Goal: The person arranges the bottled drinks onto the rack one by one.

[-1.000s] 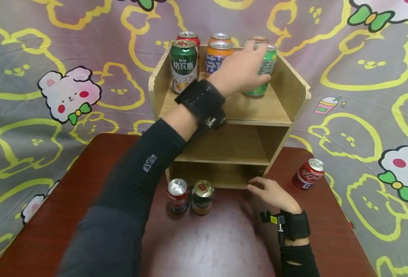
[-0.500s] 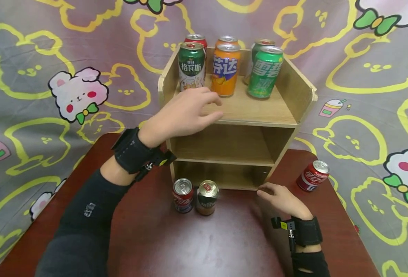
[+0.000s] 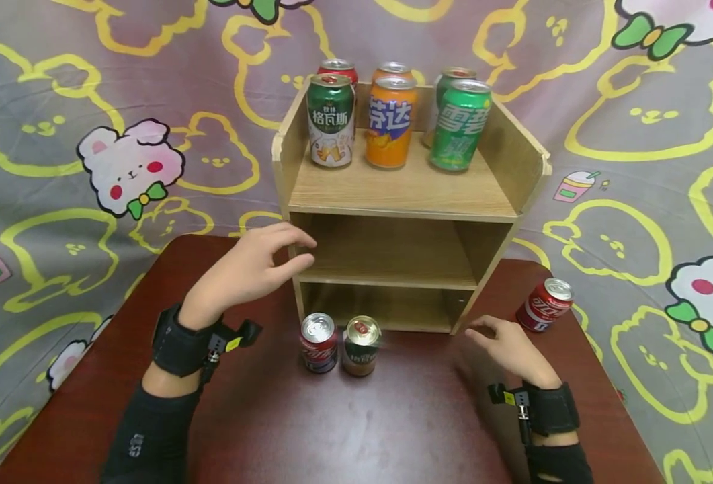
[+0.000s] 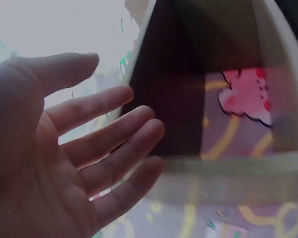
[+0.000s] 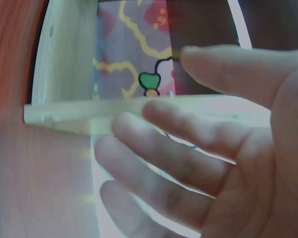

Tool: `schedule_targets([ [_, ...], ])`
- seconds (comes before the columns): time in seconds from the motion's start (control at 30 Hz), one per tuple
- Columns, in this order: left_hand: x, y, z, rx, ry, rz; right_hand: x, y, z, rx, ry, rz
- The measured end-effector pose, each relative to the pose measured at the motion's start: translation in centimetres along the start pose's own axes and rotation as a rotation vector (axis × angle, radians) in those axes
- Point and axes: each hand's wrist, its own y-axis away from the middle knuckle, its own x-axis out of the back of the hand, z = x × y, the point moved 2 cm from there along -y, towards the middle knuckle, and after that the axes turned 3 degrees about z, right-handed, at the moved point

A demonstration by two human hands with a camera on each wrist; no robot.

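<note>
My left hand [image 3: 253, 267] hovers open above the table, left of the wooden shelf unit [image 3: 413, 195], holding nothing; the left wrist view shows its relaxed fingers [image 4: 109, 144] by the shelf's side. My right hand [image 3: 504, 344] rests open on the table by the shelf's right foot, fingers [image 5: 188, 148] loose and empty. On the top shelf stand a green-white can [image 3: 330, 121], an orange can [image 3: 392, 122] and a green can [image 3: 459, 125], with more cans behind. A red cola can [image 3: 318, 343] and a dark gold-topped can [image 3: 360, 345] stand before the shelf.
Another red cola can [image 3: 543, 306] lies tilted on the table's right side. The brown table [image 3: 356, 430] has bare surface in front. The two lower shelf compartments hold nothing. A cartoon-print cloth [image 3: 120, 161] hangs behind.
My left hand let go of the green can on the top shelf and drew back down and left to table height. My right hand slid slightly right.
</note>
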Motion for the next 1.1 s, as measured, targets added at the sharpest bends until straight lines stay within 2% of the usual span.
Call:
schedule_targets([
  [0.1,-0.9,2.0,-1.9,0.096,0.044,0.006,0.8,0.0,0.4,-0.026,0.015,0.056],
  [0.23,-1.9,3.8,-3.8,0.177,0.064,0.021,1.8,-0.3,0.7,-0.025,0.049,0.097],
  [0.47,-4.3,5.2,-5.6,0.253,0.061,0.035,2.8,-0.7,2.1,-0.005,0.121,0.189],
  [0.6,-5.8,5.7,-6.5,0.288,0.07,0.04,3.4,-0.5,2.8,-0.006,0.137,0.315],
  [0.7,-6.2,5.7,-7.2,0.302,0.064,0.054,4.0,-0.7,3.3,-0.02,0.156,0.422],
  [0.83,-6.2,5.7,-8.0,0.343,0.053,0.083,4.7,-0.8,4.2,-0.064,0.168,0.577],
  [0.97,-6.1,6.0,-8.6,0.403,0.049,0.09,4.8,-0.6,5.1,-0.112,0.115,0.753],
  [1.03,-6.1,6.1,-8.7,0.423,0.052,0.079,4.7,-0.6,5.7,-0.143,0.082,0.812],
  [1.1,-5.9,6.3,-8.8,0.436,0.059,0.072,4.6,-1.0,6.2,-0.189,0.065,0.828],
])
